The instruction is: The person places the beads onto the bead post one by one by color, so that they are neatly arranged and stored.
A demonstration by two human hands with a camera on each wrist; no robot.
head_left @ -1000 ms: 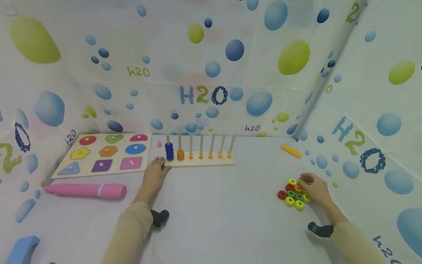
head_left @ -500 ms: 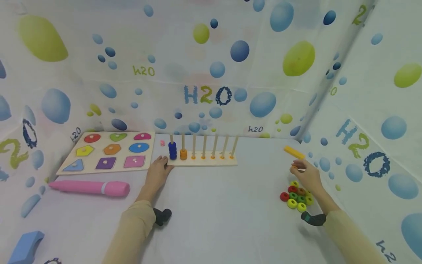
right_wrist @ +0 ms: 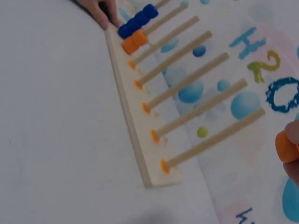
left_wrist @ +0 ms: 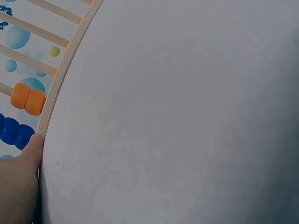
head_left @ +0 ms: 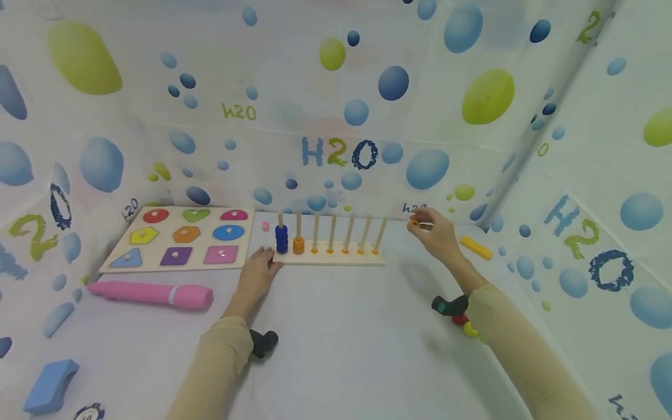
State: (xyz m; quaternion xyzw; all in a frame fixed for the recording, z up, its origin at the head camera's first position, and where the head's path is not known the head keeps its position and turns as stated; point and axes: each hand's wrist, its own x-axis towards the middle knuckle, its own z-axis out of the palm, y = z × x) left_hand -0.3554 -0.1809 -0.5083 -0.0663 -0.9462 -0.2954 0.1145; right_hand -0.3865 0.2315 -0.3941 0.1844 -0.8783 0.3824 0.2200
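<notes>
The right sleeve (head_left: 520, 344) has swung in over the white surface (head_left: 346, 326) and now covers most of the bead pile (head_left: 470, 330), of which only a bit of red and yellow shows. Ahead of it the right hand (head_left: 434, 232) has carried one orange bead (head_left: 413, 224) away from the pile to just beyond the right end of the wooden pegboard (head_left: 336, 261) – this grip is narrow, thumb and fingers pinching the bead in the air. The left hand (head_left: 257, 273) holds the board's left end, thumb at the front edge, which should keep it steady. Blue beads (head_left: 282, 239) fill the first peg's lower part and orange beads (head_left: 298, 246) sit on the second; five bare pegs stand between these and the carried bead, likely the main obstacle to a low path. Around lie a shape puzzle board (head_left: 165, 234), a pink pen-shaped toy (head_left: 142, 293) in front of it, a blue arched block (head_left: 47, 385), a yellow stick (head_left: 476, 248) right of the right hand, a cut-off round chip (head_left: 89, 412) and a tiny pink piece (head_left: 265, 226) – all outside the bead's way.
</notes>
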